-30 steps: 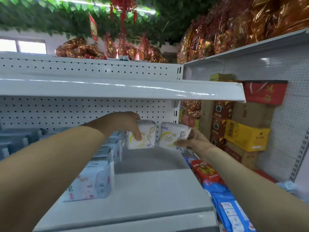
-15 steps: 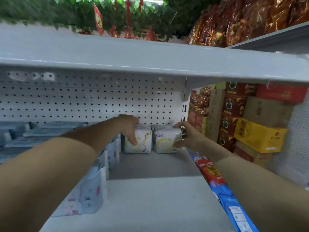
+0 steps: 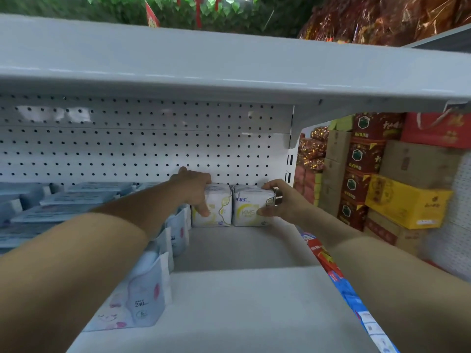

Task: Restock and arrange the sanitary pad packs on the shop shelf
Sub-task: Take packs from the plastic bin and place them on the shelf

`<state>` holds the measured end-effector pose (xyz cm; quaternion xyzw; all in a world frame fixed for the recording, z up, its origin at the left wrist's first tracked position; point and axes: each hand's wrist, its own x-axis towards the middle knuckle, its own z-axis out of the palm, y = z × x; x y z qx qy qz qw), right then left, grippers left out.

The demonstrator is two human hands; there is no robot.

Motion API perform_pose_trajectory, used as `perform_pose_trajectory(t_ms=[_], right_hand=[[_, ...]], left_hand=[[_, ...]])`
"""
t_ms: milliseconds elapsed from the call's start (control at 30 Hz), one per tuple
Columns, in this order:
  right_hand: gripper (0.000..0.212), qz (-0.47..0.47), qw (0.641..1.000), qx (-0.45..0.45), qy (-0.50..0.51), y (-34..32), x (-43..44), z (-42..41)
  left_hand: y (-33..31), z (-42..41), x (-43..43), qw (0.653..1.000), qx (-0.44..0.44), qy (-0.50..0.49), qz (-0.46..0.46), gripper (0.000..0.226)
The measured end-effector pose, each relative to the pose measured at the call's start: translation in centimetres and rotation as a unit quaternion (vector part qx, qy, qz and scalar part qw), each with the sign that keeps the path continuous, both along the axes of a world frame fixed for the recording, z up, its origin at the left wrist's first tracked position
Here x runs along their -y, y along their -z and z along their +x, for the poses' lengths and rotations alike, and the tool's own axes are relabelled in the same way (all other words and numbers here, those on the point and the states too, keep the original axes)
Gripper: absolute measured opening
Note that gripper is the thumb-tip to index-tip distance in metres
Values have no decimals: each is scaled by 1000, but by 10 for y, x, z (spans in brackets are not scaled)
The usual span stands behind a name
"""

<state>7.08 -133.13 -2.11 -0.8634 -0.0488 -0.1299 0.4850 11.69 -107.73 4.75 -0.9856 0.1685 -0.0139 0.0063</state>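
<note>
Two white sanitary pad packs with yellow-green print stand side by side at the back of the grey shelf (image 3: 242, 250), against the pegboard. My left hand (image 3: 193, 186) grips the left pack (image 3: 219, 212) over its top, thumb down its front. My right hand (image 3: 283, 203) holds the right pack (image 3: 246, 210) at its right end, fingers on top and thumb on the front. A row of pale blue pad packs (image 3: 142, 299) runs along the left side of the shelf, front to back.
The shelf above (image 3: 229, 70) overhangs low over my arms. More flat blue packs (image 3: 76, 200) lie to the far left. Red and blue packets (image 3: 339, 278) line the shelf's right edge. Stacked cartons (image 3: 405, 202) stand to the right beyond the upright.
Both hands have carried the two packs from mid-air back and down onto the rear of the shelf. My head has dropped under the upper shelf.
</note>
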Motion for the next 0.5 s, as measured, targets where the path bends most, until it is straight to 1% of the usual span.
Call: perform_pose_trajectory(t_ms=[133, 267, 333, 400, 500], right_hand=[[63, 0, 1000, 3, -8, 2, -6, 6], [79, 9, 1000, -4, -13, 6, -16, 12], [85, 10, 1000, -7, -5, 7, -22, 16], [87, 10, 1000, -8, -5, 8, -28, 19], [89, 9, 1000, -17, -8, 7, -38, 20]], left_hand=[[1, 1, -3, 1000, 2, -11, 8, 80], [2, 4, -13, 1000, 5, -20, 2, 78], [2, 4, -19, 1000, 5, -28, 5, 81], [2, 6, -24, 999, 5, -36, 10, 85], [3, 7, -33, 999, 8, -42, 12, 82]])
